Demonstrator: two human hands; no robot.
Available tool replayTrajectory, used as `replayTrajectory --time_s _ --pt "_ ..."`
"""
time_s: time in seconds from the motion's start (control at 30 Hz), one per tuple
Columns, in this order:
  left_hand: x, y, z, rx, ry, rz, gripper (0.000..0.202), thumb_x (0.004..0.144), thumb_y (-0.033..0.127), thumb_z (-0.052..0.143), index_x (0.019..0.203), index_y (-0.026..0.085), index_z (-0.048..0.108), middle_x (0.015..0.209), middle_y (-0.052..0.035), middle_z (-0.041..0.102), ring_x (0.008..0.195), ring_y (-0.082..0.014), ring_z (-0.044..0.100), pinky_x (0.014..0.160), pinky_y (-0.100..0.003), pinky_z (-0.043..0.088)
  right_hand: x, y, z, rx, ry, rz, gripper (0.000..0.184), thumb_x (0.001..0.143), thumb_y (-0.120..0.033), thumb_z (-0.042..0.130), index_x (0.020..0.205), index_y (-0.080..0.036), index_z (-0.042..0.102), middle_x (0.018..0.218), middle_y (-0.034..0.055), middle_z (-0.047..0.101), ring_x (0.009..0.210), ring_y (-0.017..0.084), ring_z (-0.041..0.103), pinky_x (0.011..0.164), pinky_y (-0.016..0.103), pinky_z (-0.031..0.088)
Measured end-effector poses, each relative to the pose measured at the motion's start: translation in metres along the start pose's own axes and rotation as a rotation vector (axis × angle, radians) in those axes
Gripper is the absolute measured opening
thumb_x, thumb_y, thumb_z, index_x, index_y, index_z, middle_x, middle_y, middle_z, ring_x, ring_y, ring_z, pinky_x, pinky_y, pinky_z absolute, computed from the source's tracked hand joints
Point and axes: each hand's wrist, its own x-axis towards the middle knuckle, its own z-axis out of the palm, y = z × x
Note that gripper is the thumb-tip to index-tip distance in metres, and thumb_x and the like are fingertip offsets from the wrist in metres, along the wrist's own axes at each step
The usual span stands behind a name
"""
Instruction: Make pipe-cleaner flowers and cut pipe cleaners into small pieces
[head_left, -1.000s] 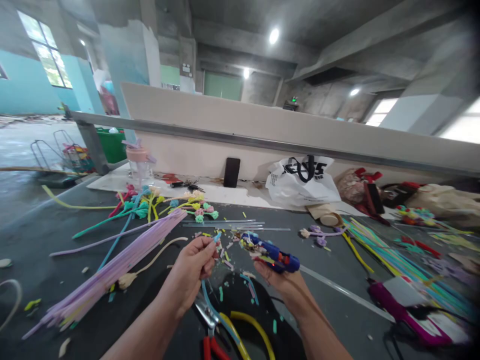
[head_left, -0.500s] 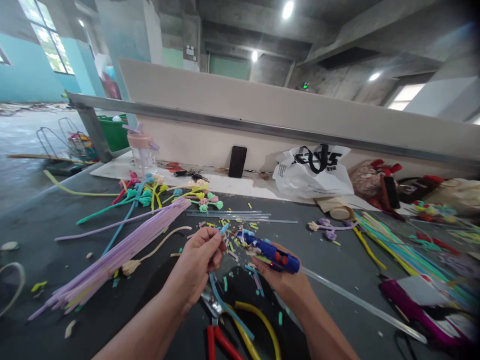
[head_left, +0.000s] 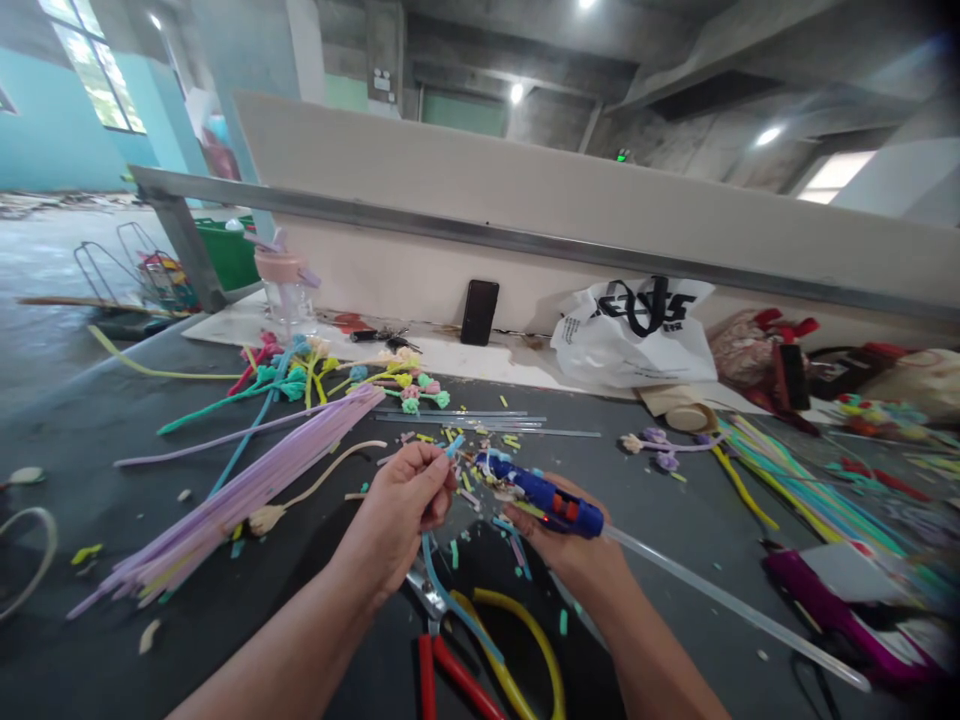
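Note:
My left hand (head_left: 401, 510) is closed in a pinch on a blue pipe cleaner (head_left: 450, 590), whose tip pokes up above my fingers and whose tail runs down under my wrist. My right hand (head_left: 570, 545) grips a blue hot glue gun (head_left: 544, 490) with a clear glue stick (head_left: 720, 600) trailing out behind it to the right. The gun's nozzle points left, close to the pipe cleaner's tip. Both hands hover just above the dark table (head_left: 112, 650).
Red-handled pliers (head_left: 442, 660) and a yellow pipe cleaner (head_left: 525, 640) lie below my hands. A bundle of lilac pipe cleaners (head_left: 247, 490) lies left, finished pipe-cleaner flowers (head_left: 337, 380) behind it. Coloured pipe cleaners (head_left: 795, 490), a white bag (head_left: 637, 335), a phone (head_left: 478, 312) and a bottle (head_left: 285, 295) stand further off.
The view has tilted down a little, so the table and things sit higher in frame. My hands have kept their grips and moved slightly closer together.

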Motion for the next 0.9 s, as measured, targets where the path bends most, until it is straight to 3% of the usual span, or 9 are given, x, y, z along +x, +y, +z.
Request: replayTrajectory --time_s 0.27,0.5,0.9 --pt "0.001 -0.001 -0.002 0.02 -0.013 0.013 0.024 0.073 0.034 0.061 0.067 0.015 0.047 0.054 0.0048 0.048 0.039 -0.002 0.029 0.038 -0.017 0.014 0.0 0.004 0.002 0.039 0.021 0.016 0.025 0.062 -0.039 0.067 0.054 -0.019 0.054 0.056 0.0016 0.059 0.049 0.017 0.052 0.051 0.031 0.047" --pt "0.001 0.0 -0.003 0.015 -0.021 -0.002 0.025 0.074 0.033 0.059 0.063 0.015 0.047 0.044 0.0062 0.041 0.037 -0.0021 0.025 0.037 -0.017 0.012 0.0 0.007 0.002 0.018 0.051 0.012 0.028 0.063 -0.043 0.065 0.054 -0.02 0.053 0.057 0.0009 0.058 0.05 0.015 0.052 0.052 0.028 0.047" --pt "0.001 0.005 -0.006 -0.096 -0.044 -0.111 0.025 0.068 0.031 0.066 0.066 0.014 0.048 0.055 0.0049 0.047 0.036 -0.0002 0.03 0.031 -0.013 0.014 0.006 0.012 -0.002 -0.086 0.056 -0.07 0.026 0.066 -0.04 0.063 0.057 -0.018 0.052 0.056 -0.0017 0.051 0.052 0.013 0.05 0.05 0.024 0.042"
